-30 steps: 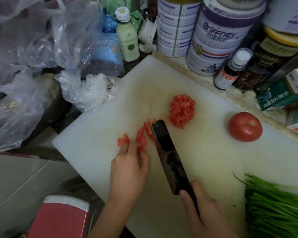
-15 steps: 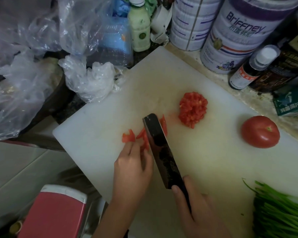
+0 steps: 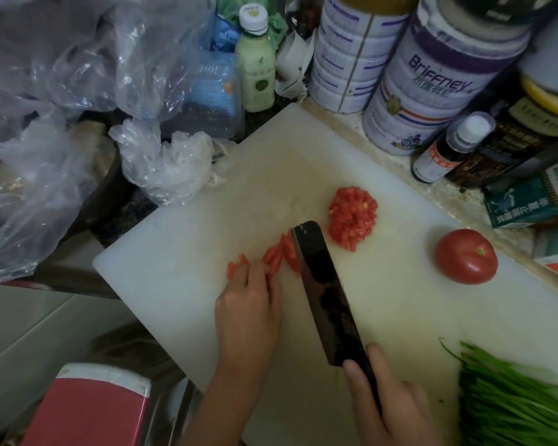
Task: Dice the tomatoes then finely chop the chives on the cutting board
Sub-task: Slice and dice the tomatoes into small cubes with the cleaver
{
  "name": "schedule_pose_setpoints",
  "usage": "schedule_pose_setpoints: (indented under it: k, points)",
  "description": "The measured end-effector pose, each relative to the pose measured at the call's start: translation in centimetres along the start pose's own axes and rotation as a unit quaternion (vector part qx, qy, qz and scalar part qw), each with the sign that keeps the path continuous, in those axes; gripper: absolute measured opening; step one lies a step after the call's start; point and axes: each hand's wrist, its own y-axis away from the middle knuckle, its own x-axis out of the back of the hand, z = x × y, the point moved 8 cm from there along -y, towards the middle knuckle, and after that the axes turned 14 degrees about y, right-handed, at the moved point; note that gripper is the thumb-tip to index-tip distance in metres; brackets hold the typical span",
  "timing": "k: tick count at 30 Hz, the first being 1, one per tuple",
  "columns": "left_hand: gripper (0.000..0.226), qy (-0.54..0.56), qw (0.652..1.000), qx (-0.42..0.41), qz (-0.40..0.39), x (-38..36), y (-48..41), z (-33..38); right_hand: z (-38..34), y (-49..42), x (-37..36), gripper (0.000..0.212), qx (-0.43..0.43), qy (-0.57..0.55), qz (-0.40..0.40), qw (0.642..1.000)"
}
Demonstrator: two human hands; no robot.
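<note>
**Dicing the last strips of the first tomato**

We are midway through the tomato stage. Our left hand [image 3: 248,307] lies flat-fingered on the cutting board [image 3: 181,252], fingertips pressing on the tomato strips [image 3: 276,257] so they stay bunched and don't slide under the cut. It grips nothing; the fingers look fairly straight and close together.

Our right hand [image 3: 390,403] is wrapped round the handle of the knife [image 3: 322,284], thumb lying along the left of the handle to steady the broad blade. The blade points away from us, just right of the strips.

The diced pile [image 3: 353,218] sits just beyond the blade tip on the right, out of the cutting zone. The whole tomato [image 3: 466,255] waits further right, well apart. The chives [image 3: 512,397] lie at the near right corner, uncut, kept for later.

Half a second ago the blade lay across the strips, with a red piece showing on its right side. Now the visible strips are all left of it and the tip is nearer the pile. Our left hand has barely shifted.
</note>
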Motion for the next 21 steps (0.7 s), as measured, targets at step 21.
schedule_pose_setpoints:
  k: [21]
  points:
    - [0.029,-0.002,0.986,0.167,-0.017,2.1,0.1,-3.2,-0.7,-2.2,0.8,0.015,0.025,-0.029,-0.03,0.999]
